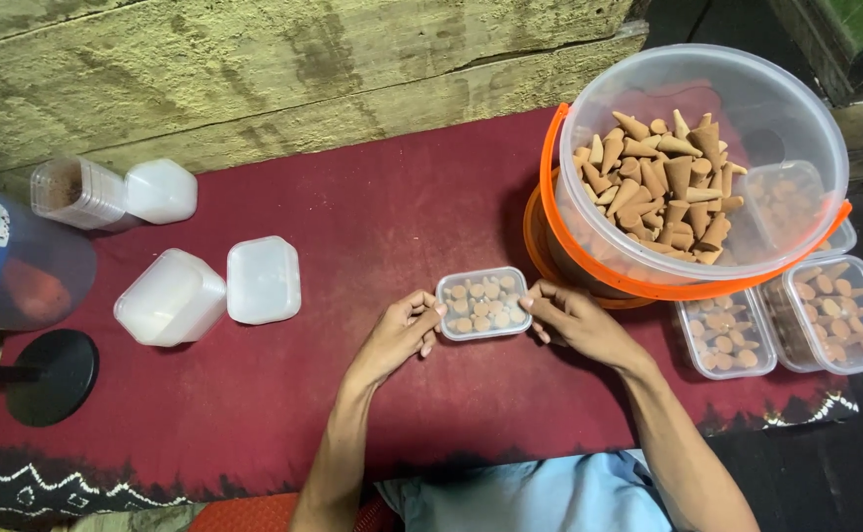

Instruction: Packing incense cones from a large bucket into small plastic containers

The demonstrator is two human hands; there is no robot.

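Observation:
A small clear plastic box (483, 302) filled with several brown cones stands on the dark red cloth (372, 207). My left hand (402, 333) grips its left side with the fingertips. My right hand (571, 317) grips its right side. Just behind and to the right stands a clear bucket (786, 118) with an orange handle, holding a heap of loose brown cones (663, 182) and a small clear box.
Filled clear boxes (830, 313) lie at the right under the bucket. Stacks of empty white boxes and a lid (264, 280) sit at the left, near a large clear jar (17, 261) and a black round stand base (55, 376). A rough wall runs behind.

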